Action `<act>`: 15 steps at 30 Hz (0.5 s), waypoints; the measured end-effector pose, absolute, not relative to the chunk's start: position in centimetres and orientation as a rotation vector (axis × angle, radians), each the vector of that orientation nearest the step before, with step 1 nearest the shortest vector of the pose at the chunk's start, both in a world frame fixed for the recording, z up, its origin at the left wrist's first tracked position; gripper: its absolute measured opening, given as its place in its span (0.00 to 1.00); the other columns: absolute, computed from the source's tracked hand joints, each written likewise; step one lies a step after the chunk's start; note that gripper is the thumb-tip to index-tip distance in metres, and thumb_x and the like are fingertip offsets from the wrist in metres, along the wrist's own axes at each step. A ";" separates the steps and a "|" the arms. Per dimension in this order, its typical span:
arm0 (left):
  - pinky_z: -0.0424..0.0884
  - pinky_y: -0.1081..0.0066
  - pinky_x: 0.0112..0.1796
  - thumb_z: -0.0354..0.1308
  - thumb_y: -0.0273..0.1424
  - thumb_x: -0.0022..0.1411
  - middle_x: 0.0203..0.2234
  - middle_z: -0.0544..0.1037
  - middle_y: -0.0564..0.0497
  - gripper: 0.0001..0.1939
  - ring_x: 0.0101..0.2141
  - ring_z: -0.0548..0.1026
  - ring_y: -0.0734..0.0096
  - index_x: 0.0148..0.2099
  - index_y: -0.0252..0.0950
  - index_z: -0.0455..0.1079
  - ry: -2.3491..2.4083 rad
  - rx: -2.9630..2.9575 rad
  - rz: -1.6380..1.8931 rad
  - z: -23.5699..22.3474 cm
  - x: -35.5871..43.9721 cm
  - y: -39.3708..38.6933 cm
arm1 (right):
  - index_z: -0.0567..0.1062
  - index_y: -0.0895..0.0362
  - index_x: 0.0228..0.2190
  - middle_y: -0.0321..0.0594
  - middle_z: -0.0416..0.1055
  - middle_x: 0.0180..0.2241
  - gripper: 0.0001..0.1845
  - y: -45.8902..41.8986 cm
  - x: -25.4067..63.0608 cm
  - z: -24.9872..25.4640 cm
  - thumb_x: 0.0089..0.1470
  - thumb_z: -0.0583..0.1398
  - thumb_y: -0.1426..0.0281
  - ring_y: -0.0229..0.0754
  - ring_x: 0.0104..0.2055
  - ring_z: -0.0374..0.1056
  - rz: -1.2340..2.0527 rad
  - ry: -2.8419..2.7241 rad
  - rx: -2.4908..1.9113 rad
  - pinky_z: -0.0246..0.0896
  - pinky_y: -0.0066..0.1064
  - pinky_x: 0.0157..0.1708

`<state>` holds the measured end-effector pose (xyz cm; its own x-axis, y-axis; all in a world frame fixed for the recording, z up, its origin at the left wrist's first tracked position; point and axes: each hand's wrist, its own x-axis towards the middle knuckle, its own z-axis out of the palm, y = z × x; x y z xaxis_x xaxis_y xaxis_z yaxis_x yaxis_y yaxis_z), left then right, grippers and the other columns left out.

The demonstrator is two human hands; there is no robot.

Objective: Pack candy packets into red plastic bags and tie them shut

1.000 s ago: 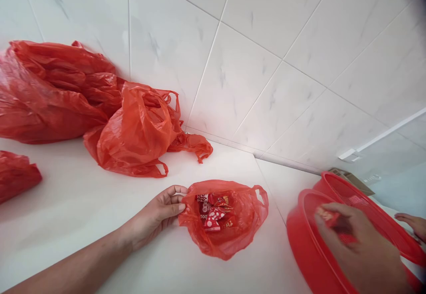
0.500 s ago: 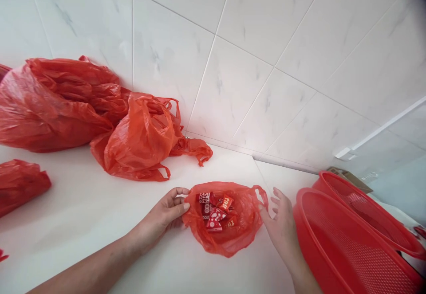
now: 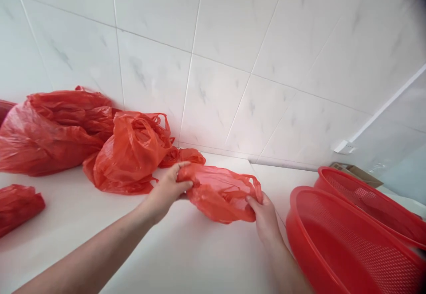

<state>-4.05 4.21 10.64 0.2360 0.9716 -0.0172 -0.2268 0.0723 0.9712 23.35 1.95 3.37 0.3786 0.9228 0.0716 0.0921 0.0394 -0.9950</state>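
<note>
A small red plastic bag (image 3: 219, 192) hangs just above the white counter (image 3: 186, 249), held between both hands. My left hand (image 3: 168, 190) pinches its left rim, fingers closed on the plastic. My right hand (image 3: 264, 216) grips its right handle side. The bag's mouth is drawn nearly closed, so what is inside is hidden.
Several red plastic bags (image 3: 129, 152) lie piled against the tiled wall at the left, one more bag (image 3: 16, 205) at the far left edge. Two red mesh baskets (image 3: 336, 245) stand at the right, close to my right hand. A brown box (image 3: 359, 174) lies behind them.
My right hand came from the basket to the bag and took its right side. Both hands lifted the bag off the counter, and its mouth went from open, showing red wrapped sweets, to nearly closed.
</note>
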 end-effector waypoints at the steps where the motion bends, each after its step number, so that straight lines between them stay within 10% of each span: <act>1: 0.73 0.63 0.36 0.62 0.29 0.51 0.40 0.75 0.47 0.28 0.38 0.75 0.62 0.55 0.40 0.61 0.876 1.156 1.155 11.9 -4.1 4.8 | 0.71 0.56 0.38 0.37 0.74 0.31 0.18 1.9 23.7 3.8 0.47 0.63 0.60 0.44 0.34 0.71 0.809 -0.977 -1.371 0.67 0.34 0.34; 15: 0.64 0.71 0.25 0.52 0.22 0.50 0.25 0.77 0.54 0.24 0.22 0.71 0.68 0.50 0.44 0.71 1.498 2.099 1.124 15.9 -8.7 6.2 | 0.74 0.54 0.31 0.39 0.74 0.34 0.14 -0.9 26.4 7.1 0.50 0.61 0.56 0.42 0.38 0.69 0.738 -0.983 -1.344 0.65 0.29 0.32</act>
<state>-8.68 6.20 15.85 0.1373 0.9025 0.4083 0.6444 -0.3944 0.6551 26.39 -0.87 7.09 0.4316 0.8896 0.1495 0.1043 0.1154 -0.9878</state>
